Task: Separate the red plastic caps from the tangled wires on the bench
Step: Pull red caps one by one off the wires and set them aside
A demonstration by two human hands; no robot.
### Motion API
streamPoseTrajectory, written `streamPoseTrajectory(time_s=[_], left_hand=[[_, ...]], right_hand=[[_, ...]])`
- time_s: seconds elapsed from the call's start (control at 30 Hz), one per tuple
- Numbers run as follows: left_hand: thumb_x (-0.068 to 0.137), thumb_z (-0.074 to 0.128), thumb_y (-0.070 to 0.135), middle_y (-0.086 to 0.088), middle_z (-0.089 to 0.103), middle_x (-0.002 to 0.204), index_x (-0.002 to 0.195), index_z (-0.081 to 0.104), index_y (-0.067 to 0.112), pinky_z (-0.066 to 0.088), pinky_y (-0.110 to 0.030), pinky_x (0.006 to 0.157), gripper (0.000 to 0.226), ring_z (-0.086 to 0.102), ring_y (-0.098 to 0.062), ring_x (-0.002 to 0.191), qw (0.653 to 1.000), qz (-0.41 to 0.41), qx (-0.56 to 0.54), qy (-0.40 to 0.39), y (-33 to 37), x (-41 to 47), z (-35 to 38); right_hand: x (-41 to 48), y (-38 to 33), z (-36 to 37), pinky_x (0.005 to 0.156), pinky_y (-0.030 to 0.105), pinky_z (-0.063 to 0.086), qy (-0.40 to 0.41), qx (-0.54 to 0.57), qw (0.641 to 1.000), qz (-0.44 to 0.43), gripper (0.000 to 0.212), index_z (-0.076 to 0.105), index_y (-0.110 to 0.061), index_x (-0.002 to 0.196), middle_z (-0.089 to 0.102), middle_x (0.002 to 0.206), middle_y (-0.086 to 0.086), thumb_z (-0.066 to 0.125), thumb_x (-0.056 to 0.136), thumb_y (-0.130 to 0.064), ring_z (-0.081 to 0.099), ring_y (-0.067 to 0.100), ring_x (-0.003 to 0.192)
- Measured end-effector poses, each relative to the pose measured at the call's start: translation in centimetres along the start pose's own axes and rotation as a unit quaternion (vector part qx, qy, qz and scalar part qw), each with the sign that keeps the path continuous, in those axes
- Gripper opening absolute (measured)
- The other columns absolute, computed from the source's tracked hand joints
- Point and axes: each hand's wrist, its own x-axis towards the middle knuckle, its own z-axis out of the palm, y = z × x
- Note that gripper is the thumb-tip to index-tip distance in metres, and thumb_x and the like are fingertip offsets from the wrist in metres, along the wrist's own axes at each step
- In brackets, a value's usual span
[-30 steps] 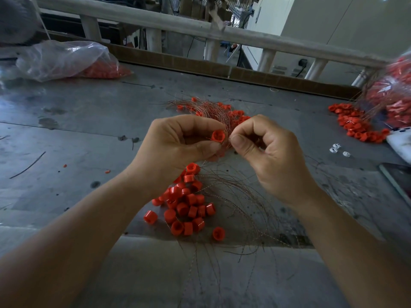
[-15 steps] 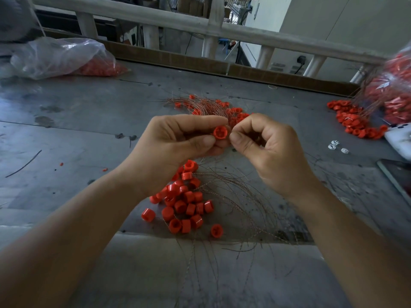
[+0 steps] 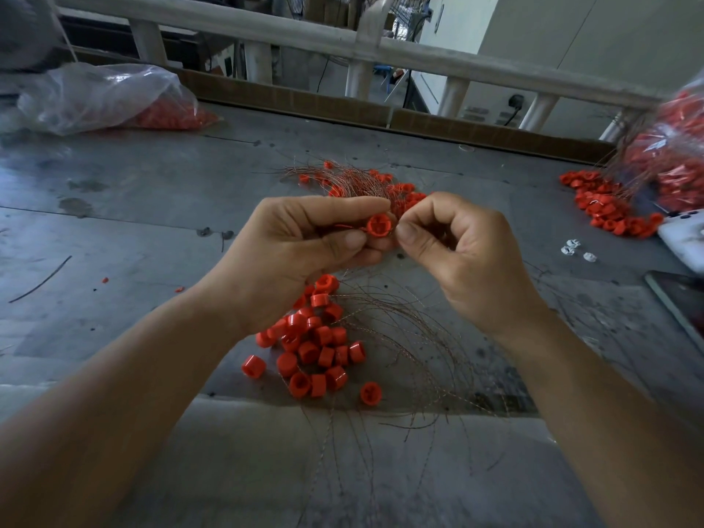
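My left hand (image 3: 301, 257) grips a red plastic cap (image 3: 378, 225) between thumb and fingers, its open end toward me, above the bench (image 3: 152, 207). My right hand (image 3: 464, 257) is curled right beside the cap, thumb and forefinger pinching at its edge where a thin wire seems to run; the wire itself is hard to make out. Below the hands lies a pile of loose red caps (image 3: 316, 344) next to a spread of bare thin wires (image 3: 411, 337). Behind the hands sits a tangle of wires with caps still on them (image 3: 365, 184).
A clear plastic bag of red caps (image 3: 110, 97) lies at the back left. Another bag (image 3: 670, 154) and a heap of caps (image 3: 605, 207) are at the right, with a white phone (image 3: 685, 238) and a dark tablet (image 3: 682, 302). A railing (image 3: 343, 40) borders the far edge.
Both hands stay together at the same cap. The cap has turned a little in my left fingers, and the view has shifted slightly.
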Motion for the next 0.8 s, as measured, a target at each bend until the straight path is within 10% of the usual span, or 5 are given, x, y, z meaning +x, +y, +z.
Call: streamPoseTrajectory(time_s=[0.8], left_hand=[[0.065,0.059,0.002,-0.007,0.072,0.082,0.082,0.075,0.010,0.054,-0.018,0.064,0.024,0.069,-0.014,0.073,0.999,-0.002,-0.054,0.001,0.08,0.05,0.10]], right_hand=[[-0.02,-0.17,0.00,0.056,0.021,0.044,0.006,0.082,0.996,0.019,0.013,0.053,-0.025,0.077,0.052,0.065,-0.009,0.059,0.075,-0.014,0.050,0.004,0.060]])
